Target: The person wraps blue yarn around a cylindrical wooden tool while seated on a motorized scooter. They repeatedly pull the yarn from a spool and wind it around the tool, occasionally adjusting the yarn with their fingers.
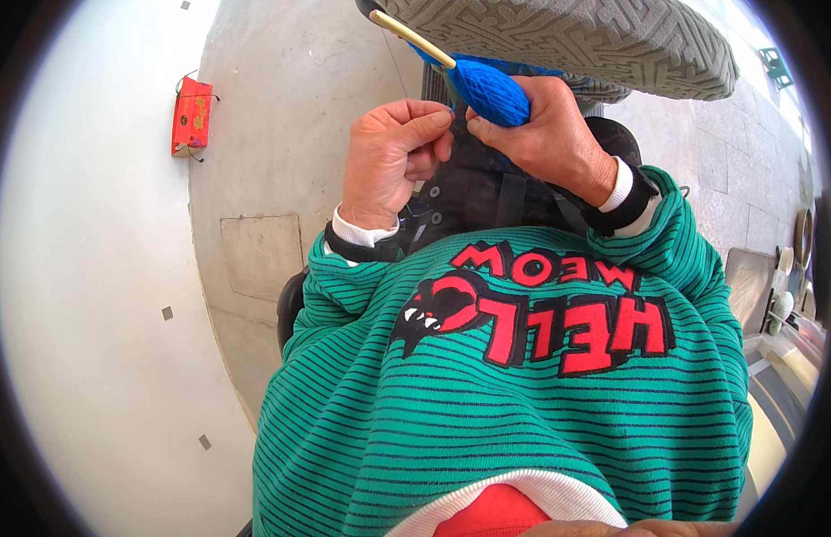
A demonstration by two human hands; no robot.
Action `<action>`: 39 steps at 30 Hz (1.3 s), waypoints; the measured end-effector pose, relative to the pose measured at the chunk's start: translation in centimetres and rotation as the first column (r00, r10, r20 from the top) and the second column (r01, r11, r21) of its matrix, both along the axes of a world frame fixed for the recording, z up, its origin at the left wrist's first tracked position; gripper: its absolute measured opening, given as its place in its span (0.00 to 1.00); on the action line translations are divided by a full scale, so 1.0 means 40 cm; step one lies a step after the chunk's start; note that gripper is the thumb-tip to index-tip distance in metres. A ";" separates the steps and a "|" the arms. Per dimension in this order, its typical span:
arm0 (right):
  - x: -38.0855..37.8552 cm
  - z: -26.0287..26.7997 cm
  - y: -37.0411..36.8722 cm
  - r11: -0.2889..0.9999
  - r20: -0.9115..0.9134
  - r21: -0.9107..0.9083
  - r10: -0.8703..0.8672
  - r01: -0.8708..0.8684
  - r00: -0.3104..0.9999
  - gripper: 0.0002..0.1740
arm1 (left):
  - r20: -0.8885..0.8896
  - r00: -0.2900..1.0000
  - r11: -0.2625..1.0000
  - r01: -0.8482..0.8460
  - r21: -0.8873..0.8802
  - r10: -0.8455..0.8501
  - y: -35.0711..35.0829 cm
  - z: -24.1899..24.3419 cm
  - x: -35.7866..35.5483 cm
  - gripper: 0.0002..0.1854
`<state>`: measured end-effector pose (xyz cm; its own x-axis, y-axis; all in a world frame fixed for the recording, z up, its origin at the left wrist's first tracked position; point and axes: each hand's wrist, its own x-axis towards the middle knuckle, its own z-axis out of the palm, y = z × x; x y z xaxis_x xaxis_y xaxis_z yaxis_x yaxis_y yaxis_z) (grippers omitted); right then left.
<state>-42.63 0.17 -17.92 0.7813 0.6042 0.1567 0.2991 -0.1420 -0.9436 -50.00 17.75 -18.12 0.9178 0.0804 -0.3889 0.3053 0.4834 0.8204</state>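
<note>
Blue yarn (491,92) is wound in a thick oval around a pale wooden stick (415,40), whose bare end points up and to the left. My right hand (550,131) is closed around the lower right part of this wound yarn. Just to the left, my left hand (405,148) pinches something small and thin between thumb and forefinger, perhaps a strand; it is too small to tell. A fine dark line runs above that pinch. Both hands are close together over my dark-clad lap.
A patterned grey cushion (590,40) or padded seat lies beyond my hands. A red box (194,117) with dark cords is by the white wall at left. Bowls and other household things (783,305) are at the far right.
</note>
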 end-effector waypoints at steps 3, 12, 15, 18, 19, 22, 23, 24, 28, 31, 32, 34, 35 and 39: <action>0.000 0.000 0.000 1.000 -0.005 -0.004 0.004 -0.004 1.000 0.09 | 0.006 1.000 1.000 -0.009 0.024 0.009 -0.001 0.000 -0.001 0.06; 0.000 -0.004 0.000 1.000 -0.004 -0.017 0.008 -0.008 1.000 0.09 | 0.005 1.000 0.998 0.021 -0.066 -0.021 0.005 -0.004 0.001 0.06; 0.002 -0.005 0.000 0.999 0.000 -0.038 0.011 -0.011 1.000 0.09 | 0.004 1.000 0.997 0.027 -0.073 -0.027 0.006 -0.005 0.001 0.06; 0.001 -0.005 0.000 0.999 0.001 -0.036 0.013 -0.013 1.000 0.09 | 0.010 0.999 0.997 0.031 -0.069 -0.030 0.006 -0.006 0.000 0.07; 0.000 -0.005 0.000 0.999 0.014 -0.035 0.012 -0.012 1.000 0.09 | 0.013 0.999 0.997 0.032 -0.070 -0.031 0.006 -0.007 0.001 0.07; 0.000 -0.004 0.001 0.999 -0.004 -0.018 0.027 -0.027 1.000 0.09 | 0.027 0.999 0.997 0.035 -0.065 -0.034 0.006 -0.008 0.000 0.07; 0.000 -0.004 0.002 0.999 0.001 -0.011 0.034 -0.034 0.999 0.10 | 0.031 0.999 0.997 0.034 -0.063 -0.032 0.005 -0.009 0.000 0.07; 0.001 -0.004 0.002 0.999 0.013 -0.014 0.038 -0.038 0.999 0.10 | 0.036 0.999 0.998 0.035 -0.055 -0.033 0.005 -0.008 0.000 0.07; 0.000 -0.005 0.003 0.999 -0.020 0.010 0.050 -0.050 0.999 0.12 | 0.030 0.999 1.000 0.030 0.003 -0.030 -0.004 -0.006 0.000 0.06; 0.001 -0.007 0.007 1.000 -0.071 0.022 0.006 -0.005 0.997 0.13 | 0.023 0.999 0.999 0.033 0.023 -0.034 -0.010 -0.001 -0.001 0.05; 0.001 -0.007 0.009 0.999 -0.073 0.045 -0.012 0.016 0.997 0.13 | 0.025 0.999 0.999 0.033 0.016 -0.033 -0.012 0.001 -0.002 0.05; 0.000 -0.008 0.012 0.994 -0.078 0.091 -0.050 0.057 0.996 0.13 | 0.021 0.999 0.999 0.032 0.029 -0.032 -0.015 0.003 -0.002 0.05; 0.000 -0.008 0.012 0.994 -0.075 0.096 -0.039 0.047 0.996 0.13 | 0.020 0.999 0.999 0.029 0.030 -0.029 -0.016 0.004 -0.003 0.05; -0.002 -0.009 0.013 0.996 -0.048 0.081 -0.016 0.020 0.999 0.13 | 0.042 0.999 0.999 0.020 0.040 -0.022 -0.019 0.003 -0.003 0.05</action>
<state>-42.72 0.68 -18.28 0.7997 0.5765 0.1677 0.2521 -0.0689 -0.9653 -50.12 17.00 -17.99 0.9350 0.0758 -0.3465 0.2795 0.4440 0.8513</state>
